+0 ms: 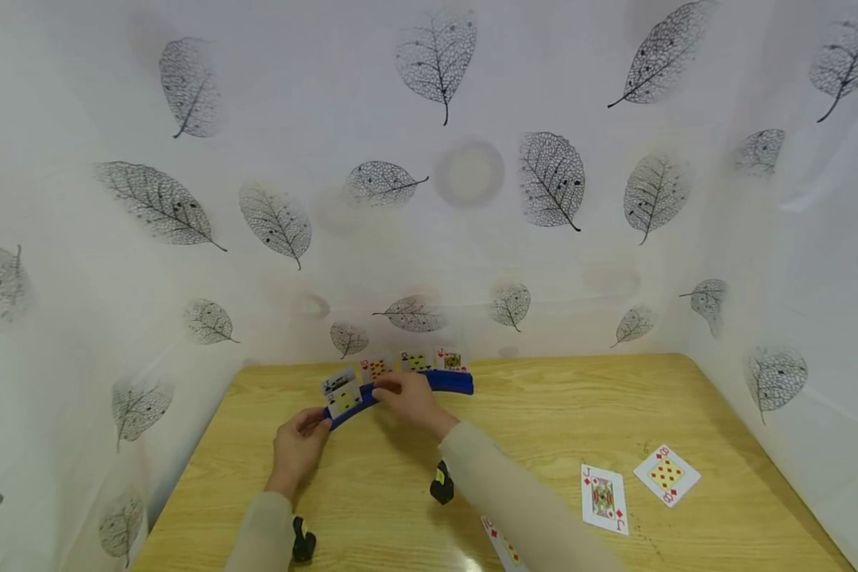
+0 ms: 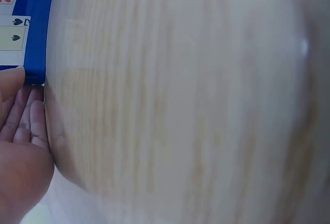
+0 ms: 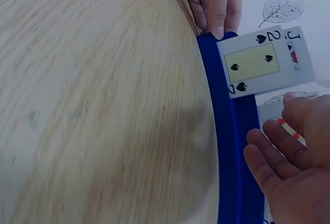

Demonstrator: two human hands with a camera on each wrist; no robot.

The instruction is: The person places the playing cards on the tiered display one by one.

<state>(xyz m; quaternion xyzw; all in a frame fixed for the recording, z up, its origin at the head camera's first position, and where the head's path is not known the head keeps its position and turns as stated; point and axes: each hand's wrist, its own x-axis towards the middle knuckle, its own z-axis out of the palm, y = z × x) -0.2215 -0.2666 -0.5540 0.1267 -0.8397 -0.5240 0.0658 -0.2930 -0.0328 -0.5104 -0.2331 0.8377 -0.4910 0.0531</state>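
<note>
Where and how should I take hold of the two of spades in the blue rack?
Probably pinch the two of spades by its upper edge, from above: its lower edge sits in the blue rack, while its top stands clear of it. A jack stands close behind, peeking above it, so take care not to lift both.

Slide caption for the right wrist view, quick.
Two of spades in a blue rack, jack behind, left fingers on the rack's end.

The right grip (image 1: 412, 400) hides the middle of the blue rack (image 1: 452, 382) in the head view.
</note>
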